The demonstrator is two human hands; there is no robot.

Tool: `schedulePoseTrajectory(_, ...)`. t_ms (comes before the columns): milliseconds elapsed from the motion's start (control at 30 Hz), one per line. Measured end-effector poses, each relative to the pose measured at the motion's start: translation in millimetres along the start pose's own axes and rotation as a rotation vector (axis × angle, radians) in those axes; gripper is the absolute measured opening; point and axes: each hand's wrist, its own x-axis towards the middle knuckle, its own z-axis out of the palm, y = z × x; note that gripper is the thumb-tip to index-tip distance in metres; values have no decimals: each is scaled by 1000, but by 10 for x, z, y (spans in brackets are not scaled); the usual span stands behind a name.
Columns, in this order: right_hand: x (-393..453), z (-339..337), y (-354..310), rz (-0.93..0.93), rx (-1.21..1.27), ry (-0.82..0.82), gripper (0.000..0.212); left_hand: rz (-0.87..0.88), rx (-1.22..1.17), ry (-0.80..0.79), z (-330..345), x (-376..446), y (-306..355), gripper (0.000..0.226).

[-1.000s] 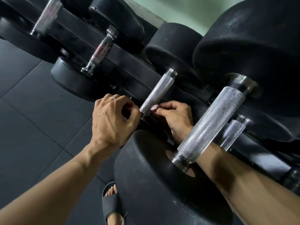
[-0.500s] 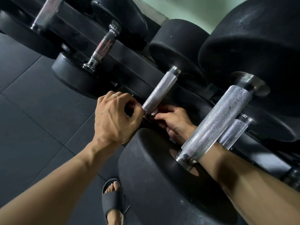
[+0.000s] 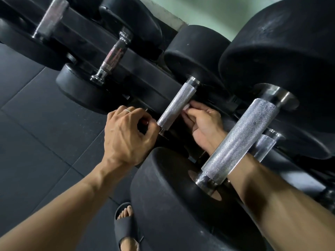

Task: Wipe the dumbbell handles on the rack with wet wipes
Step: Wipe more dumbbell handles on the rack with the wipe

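Dumbbell handle [image 3: 176, 105], knurled steel, lower tier of rack [image 3: 145, 73], slanting up-right between two black rubber heads. Left hand [image 3: 126, 136] at lower end of handle, fingers curled tight, thumb and fingertips pressed against the collar; looks like pinching something small there, can't tell what, hidden behind fingers. Silver ring [image 3: 127, 110] on one finger. Right hand [image 3: 203, 122] reaching under from the right, palm up, fingertips pinching a small whitish scrap, probably wet wipe [image 3: 186, 107], pressed against handle's side about mid-length. Right forearm passing behind bigger near handle [image 3: 239, 140], closest to camera. Further handles up-left, one rusty-looking [image 3: 114, 55]. Foot in dark slide sandal [image 3: 125, 227] on black rubber floor tiles [image 3: 36, 124].
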Motion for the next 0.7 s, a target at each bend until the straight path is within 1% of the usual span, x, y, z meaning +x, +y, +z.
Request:
schedulePoseTrajectory(100, -115, -42, 65, 37, -33, -71, 29, -1, -2, 8, 4, -3, -6, 32)
schedulePoseTrajectory(133, -115, -40, 60, 45, -40, -71, 28, -4, 0, 10, 1, -5, -4, 32)
schedulePoseTrajectory(167, -109, -6, 9, 42, -9, -45, 28, -5, 3, 9, -1, -3, -4, 32)
schedulePoseTrajectory(233, 1, 35, -106, 2, 148, 37, 28, -1, 6, 0, -2, -1, -9, 33)
schedulePoseTrajectory(267, 61, 54, -146, -51, 179, 58, 27, 2, 6, -4, -1, 0, -11, 33)
schedulePoseTrajectory(300, 35, 109, -170, -70, 186, 6, 22, 7, 3, -8, 2, 4, -17, 33)
schedulePoseTrajectory(333, 81, 98, -161, 2, 261, -31, 22, 11, 0, -12, 5, 8, -19, 33)
schedulePoseTrajectory(367, 66, 68, -137, 28, 239, -25, 26, 12, -2, -12, 4, 5, -21, 33)
schedulePoseTrajectory(400, 34, 43, -128, 6, 199, -21, 29, 11, -1, -10, 1, 4, -20, 33)
schedulePoseTrajectory(433, 2, 7, -123, -56, 177, 13, 30, 6, 1, -8, -2, 0, -20, 32)
schedulePoseTrajectory(500, -20, 25, -212, -31, 224, 11, 24, 0, 4, -5, -1, -1, -16, 31)
schedulePoseTrajectory(600, 25, 86, -251, -28, 196, 48, 26, -1, 10, -9, 3, 1, -16, 30)
schedulePoseTrajectory(633, -18, 92, -195, 10, 136, 48, 27, -1, 12, -6, 0, 1, -15, 31)
schedulePoseTrajectory(700, -156, 15, -2, 104, -68, -31, 28, -1, 16, -8, -2, 0, 0, 31)
